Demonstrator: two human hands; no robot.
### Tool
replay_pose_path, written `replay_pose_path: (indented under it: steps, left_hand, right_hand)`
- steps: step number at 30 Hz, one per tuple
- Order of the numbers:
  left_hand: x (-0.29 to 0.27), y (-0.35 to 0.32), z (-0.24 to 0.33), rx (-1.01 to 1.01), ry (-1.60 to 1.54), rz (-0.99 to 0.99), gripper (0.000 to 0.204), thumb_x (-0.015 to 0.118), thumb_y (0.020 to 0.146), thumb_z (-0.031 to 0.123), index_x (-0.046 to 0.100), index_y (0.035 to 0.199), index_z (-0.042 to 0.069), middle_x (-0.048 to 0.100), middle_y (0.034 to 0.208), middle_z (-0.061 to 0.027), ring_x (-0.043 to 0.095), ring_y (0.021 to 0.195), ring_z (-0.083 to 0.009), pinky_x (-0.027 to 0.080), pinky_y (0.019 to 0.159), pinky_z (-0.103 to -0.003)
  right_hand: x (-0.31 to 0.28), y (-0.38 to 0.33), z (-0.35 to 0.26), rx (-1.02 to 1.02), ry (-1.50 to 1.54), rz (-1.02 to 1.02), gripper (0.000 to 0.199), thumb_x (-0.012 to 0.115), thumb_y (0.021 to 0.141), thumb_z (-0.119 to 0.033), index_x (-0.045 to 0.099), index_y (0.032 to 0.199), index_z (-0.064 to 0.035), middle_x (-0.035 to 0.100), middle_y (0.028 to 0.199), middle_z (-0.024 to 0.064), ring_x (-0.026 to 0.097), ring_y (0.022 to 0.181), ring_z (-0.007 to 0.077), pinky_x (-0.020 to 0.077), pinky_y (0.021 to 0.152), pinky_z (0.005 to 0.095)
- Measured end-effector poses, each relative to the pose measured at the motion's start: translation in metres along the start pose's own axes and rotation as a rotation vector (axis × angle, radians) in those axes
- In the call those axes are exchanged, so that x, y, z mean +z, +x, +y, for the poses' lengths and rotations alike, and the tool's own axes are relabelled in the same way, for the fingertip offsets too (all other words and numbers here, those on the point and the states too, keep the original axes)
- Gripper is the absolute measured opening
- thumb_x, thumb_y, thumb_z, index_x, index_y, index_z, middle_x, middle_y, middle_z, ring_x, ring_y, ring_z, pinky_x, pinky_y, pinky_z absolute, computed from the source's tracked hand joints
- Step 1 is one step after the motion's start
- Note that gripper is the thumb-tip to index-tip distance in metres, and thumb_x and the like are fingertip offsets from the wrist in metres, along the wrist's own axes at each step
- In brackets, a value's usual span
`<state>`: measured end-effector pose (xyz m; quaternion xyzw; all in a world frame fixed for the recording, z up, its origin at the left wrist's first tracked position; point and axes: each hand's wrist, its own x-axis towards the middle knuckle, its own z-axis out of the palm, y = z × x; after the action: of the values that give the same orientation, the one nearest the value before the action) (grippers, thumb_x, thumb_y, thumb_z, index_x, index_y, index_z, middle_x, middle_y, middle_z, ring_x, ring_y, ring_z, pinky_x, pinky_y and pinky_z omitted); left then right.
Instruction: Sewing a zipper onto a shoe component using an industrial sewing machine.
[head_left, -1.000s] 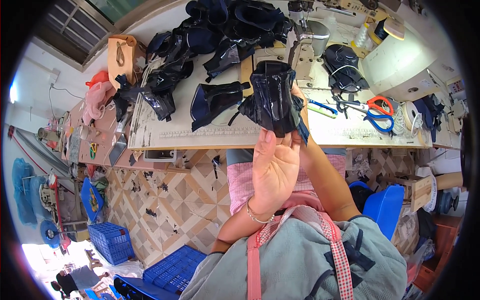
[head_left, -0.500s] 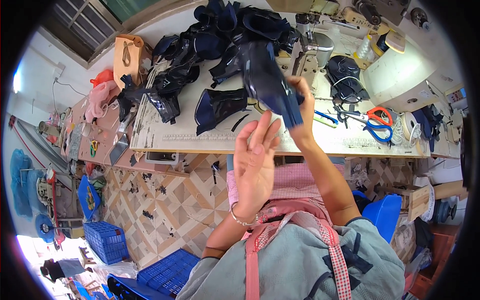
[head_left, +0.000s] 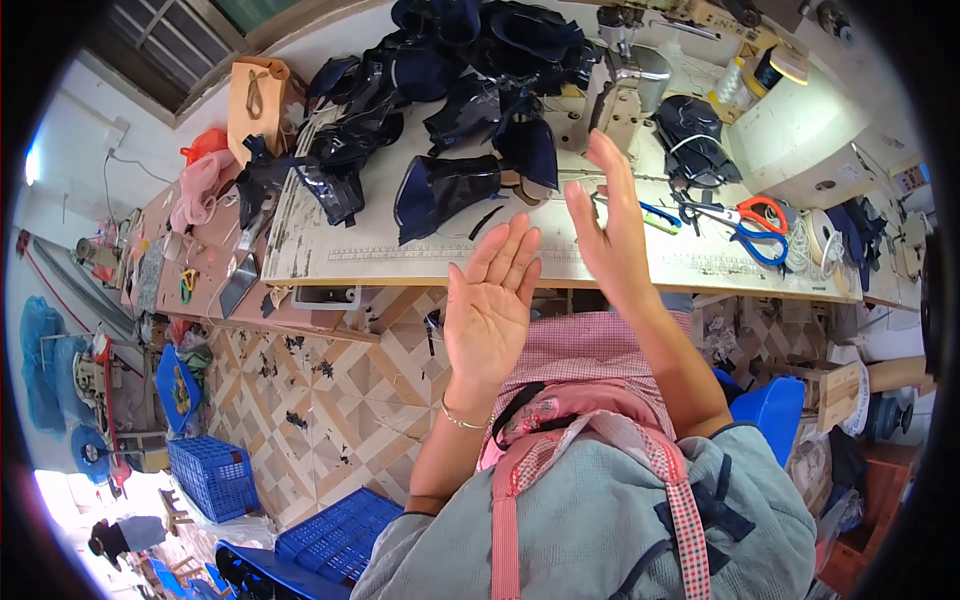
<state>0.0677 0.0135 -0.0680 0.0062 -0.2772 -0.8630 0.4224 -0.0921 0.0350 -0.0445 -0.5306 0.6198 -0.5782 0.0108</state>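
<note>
Both hands are raised empty above the near edge of the long pale worktable (head_left: 420,255). The left hand (head_left: 490,305) is held palm-up and open, its fingers straight and pressed close together, nothing pinched. The right hand (head_left: 610,225) is lifted edge-on, fingers extended and only slightly parted — nothing gripped. Just beyond the fingertips, near the middle of the tabletop, a folded dark navy glossy leather piece (head_left: 445,190) is seen lying flat, apart from both hands. A heap of similar dark leather pieces (head_left: 450,60) is piled along the far edge. Toward the right end, orange-handled scissors (head_left: 762,212) and blue-handled scissors (head_left: 752,240) are laid side by side.
</note>
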Motion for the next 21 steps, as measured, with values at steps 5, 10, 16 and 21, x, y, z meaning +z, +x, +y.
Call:
replay_pose_path:
  steps: [5,10,16,21]
  left_hand:
    - [0.047,-0.016,-0.031,0.18,0.695,-0.014,0.076,0.013,0.093,0.057,0.01,0.145,0.002,0.015,0.15,-0.0118,0.024,0.134,-0.0208,0.023,0.107,-0.037]
    - [0.027,-0.034,-0.053,0.437,1.391,-0.295,0.087,0.019,0.086,0.068,0.014,0.144,0.003,0.006,0.151,-0.0158,0.005,0.139,-0.0363,-0.001,0.11,-0.048]
    - [0.039,0.003,-0.027,0.923,1.971,-0.223,0.068,0.014,0.093,0.056,0.031,0.141,0.012,0.02,0.149,-0.0133,0.01,0.139,-0.0341,0.0,0.11,-0.051]
    - [0.028,0.023,-0.011,0.925,1.912,-0.035,0.062,0.014,0.093,0.046,0.042,0.135,0.009,0.02,0.147,-0.0216,0.011,0.138,-0.039,-0.006,0.108,-0.053]
  right_hand:
    - [0.012,-0.069,-0.062,-0.079,0.196,-0.054,0.053,0.04,0.095,-0.026,0.03,0.136,0.0049,0.032,0.14,0.0246,0.031,0.131,0.0351,0.029,0.104,0.0424]
    - [-0.014,-0.051,-0.058,0.439,0.869,-0.348,0.066,0.029,0.098,-0.045,0.022,0.139,0.0053,0.033,0.142,0.0169,0.035,0.129,0.0228,0.0287,0.105,0.0342]
    - [-0.048,-0.079,-0.072,0.882,0.924,-0.727,0.069,0.028,0.096,-0.051,0.025,0.14,0.0016,0.034,0.141,0.0146,0.031,0.13,0.0189,0.0237,0.107,0.0307]
    - [-0.048,-0.081,-0.052,0.316,0.874,-0.595,0.061,0.031,0.096,-0.046,0.035,0.135,0.0016,0.04,0.136,0.0135,0.037,0.126,0.0208,0.0249,0.106,0.0323]
